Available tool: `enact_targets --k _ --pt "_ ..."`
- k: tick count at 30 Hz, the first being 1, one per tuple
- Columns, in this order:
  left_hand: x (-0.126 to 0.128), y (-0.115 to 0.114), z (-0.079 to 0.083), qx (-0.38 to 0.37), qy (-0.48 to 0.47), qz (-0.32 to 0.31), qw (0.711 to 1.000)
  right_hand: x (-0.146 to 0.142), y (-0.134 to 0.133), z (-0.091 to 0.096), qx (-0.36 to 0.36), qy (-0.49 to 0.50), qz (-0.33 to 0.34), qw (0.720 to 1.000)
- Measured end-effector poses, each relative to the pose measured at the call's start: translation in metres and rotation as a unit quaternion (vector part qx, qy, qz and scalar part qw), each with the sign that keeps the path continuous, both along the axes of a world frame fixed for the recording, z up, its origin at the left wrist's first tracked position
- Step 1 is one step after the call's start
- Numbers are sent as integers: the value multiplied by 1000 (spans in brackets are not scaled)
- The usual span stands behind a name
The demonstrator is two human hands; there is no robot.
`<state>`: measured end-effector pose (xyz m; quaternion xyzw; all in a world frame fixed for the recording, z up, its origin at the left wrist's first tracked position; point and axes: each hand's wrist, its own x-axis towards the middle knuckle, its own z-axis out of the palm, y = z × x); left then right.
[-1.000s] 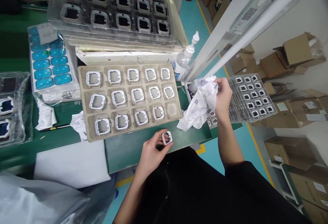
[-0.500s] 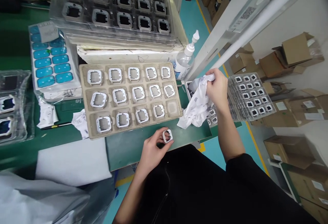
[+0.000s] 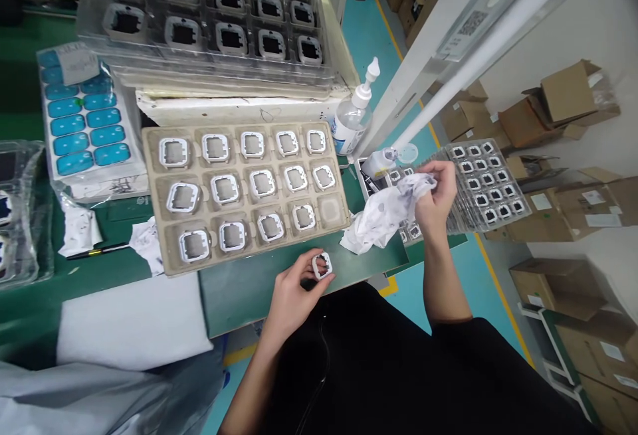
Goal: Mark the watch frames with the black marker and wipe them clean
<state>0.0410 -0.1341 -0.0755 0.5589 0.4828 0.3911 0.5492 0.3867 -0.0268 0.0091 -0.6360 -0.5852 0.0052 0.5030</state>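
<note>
pulp tray (image 3: pixel 329 208): 15 pockets, 14 white frames (image 3: pixel 262 183). 1 loose frame (image 3: pixel 321 265) front of tray. 1 pump bottle (image 3: pixel 349 126), 1 cloth (image 3: pixel 379 212) right of tray.

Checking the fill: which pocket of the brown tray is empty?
The near-row pocket at the right end, beside the white cloth; the other fourteen are filled.

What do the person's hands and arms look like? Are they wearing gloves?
No gloves. The left hand and the right hand are both bare, with no ring, watch or bracelet showing. Both forearms are bare too. A black sleeve starts near the right elbow and matches the black clothing below. No sleeve shows on the left arm.
</note>
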Motion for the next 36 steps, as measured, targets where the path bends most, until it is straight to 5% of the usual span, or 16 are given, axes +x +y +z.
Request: enact_targets --k 5,9,30,36 --pt "0 -1 0 -3 4 4 1000 -4 12 7 -185 -113 32 976" --pt "0 -1 1 -11 5 9 1000 -9 19 10 -252 -189 23 949" --pt "0 -1 3 -15 6 8 1000 -7 29 28 -232 -162 36 958" --pt "0 0 4 -12 8 0 1000 -4 24 41 -177 -48 45 982"
